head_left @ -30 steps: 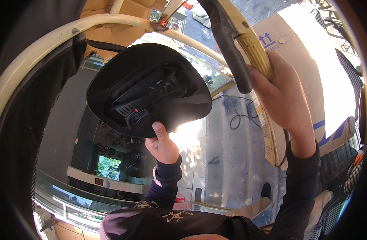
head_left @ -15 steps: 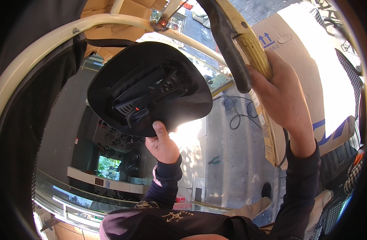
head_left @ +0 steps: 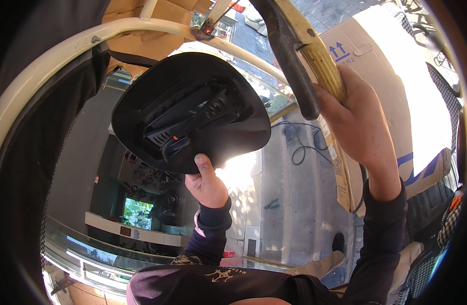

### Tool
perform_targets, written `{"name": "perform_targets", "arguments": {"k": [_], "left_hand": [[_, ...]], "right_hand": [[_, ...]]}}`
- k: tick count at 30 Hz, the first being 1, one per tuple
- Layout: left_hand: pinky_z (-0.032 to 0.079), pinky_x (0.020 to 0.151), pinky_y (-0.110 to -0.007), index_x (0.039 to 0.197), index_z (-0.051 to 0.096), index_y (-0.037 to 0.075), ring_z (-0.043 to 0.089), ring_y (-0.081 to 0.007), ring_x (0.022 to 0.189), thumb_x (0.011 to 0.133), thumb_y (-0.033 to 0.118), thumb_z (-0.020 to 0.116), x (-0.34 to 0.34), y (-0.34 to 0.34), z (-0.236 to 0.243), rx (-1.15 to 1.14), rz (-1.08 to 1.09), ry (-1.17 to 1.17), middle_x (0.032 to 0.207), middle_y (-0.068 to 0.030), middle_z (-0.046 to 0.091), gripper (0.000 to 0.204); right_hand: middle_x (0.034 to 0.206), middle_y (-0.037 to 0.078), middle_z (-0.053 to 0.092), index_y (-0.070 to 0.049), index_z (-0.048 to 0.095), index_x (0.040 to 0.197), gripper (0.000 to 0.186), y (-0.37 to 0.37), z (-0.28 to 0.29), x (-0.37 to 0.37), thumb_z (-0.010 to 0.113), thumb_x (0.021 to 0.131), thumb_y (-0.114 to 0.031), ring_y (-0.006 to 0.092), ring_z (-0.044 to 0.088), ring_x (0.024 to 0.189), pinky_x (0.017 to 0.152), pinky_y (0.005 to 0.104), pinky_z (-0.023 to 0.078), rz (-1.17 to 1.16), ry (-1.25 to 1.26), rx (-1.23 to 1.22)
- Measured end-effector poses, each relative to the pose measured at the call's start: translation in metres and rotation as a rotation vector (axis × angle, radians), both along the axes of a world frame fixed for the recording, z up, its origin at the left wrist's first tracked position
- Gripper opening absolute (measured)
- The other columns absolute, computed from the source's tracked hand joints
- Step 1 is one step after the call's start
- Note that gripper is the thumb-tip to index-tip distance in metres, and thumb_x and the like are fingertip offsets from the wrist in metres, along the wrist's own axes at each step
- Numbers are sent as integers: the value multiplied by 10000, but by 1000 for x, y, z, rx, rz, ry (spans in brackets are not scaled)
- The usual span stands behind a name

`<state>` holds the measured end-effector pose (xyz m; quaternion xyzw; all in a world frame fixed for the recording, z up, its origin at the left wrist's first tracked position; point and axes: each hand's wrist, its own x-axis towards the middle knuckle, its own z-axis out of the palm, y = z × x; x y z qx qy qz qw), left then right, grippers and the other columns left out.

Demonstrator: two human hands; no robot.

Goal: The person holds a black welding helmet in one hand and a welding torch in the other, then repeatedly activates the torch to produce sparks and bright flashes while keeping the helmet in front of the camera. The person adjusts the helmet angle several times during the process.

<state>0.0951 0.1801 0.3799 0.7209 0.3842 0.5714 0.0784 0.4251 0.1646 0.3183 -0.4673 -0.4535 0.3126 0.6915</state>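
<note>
Saddle-looking black seat (head_left: 193, 117) was the main thing in view, turned so its underside faced the camera, with dark rails and a plastic bracket plus a tiny red dot showing in the middle of it. Left hand (head_left: 207, 182) was right under the seat's lower edge, thumb pressed up on the rim and fingers clenched around it from behind, so it was gripping the seat. Off to the right of the seat and a bit higher, the right hand (head_left: 359, 119) was wrapped tight around a yellow ribbed handle (head_left: 320, 56), and a dark curved bar (head_left: 289, 61) ran alongside that handle, between it and the seat. Both arms had dark long sleeves.

Cream-coloured metal tube (head_left: 55, 66) arced over the top of the seat and down the far left side. Right of the seat, behind the right hand, sat a big cardboard box (head_left: 391, 66) with blue arrows printed on it, partly in bright sun. Below the seat was a grey pavement (head_left: 294, 203) with a black cable (head_left: 299, 147) looped on it, just under the handle. Further down from the seat was a glass surface (head_left: 91, 249) catching reflections.
</note>
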Motion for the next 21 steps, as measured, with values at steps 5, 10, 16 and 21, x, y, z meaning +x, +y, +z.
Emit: {"name": "perform_targets", "arguments": {"k": [5,10,16,21], "left_hand": [[602,643,-305,1317,709,8,788,-194,852,1162,395,704,0,0,0,-8,-11,1,1125,-101,819,417],[604,646,-304,1322,707,8,785,-194,839,1161,388,708,0,0,-1,-4,-8,-3,1128,-101,820,413],[604,648,-307,1293,716,7,781,-192,831,1166,382,700,-2,1,-2,-5,-11,5,1107,-101,821,396],[600,648,-311,1283,716,6,779,-194,831,1168,383,696,-1,1,-1,7,1,24,1098,-104,819,395]], "right_hand": [[842,207,743,70,726,1234,449,1,0,-1,745,1075,-351,267,718,699,730,416,583,10,47,-17],[845,200,750,69,729,1240,449,0,1,0,751,1077,-349,262,720,698,728,409,585,13,48,-26],[846,195,750,62,727,1248,444,2,0,-2,754,1076,-346,260,716,696,731,412,587,11,52,-25],[842,201,741,66,718,1253,451,5,-1,-1,747,1079,-349,273,715,701,742,422,585,17,52,-9]]}}
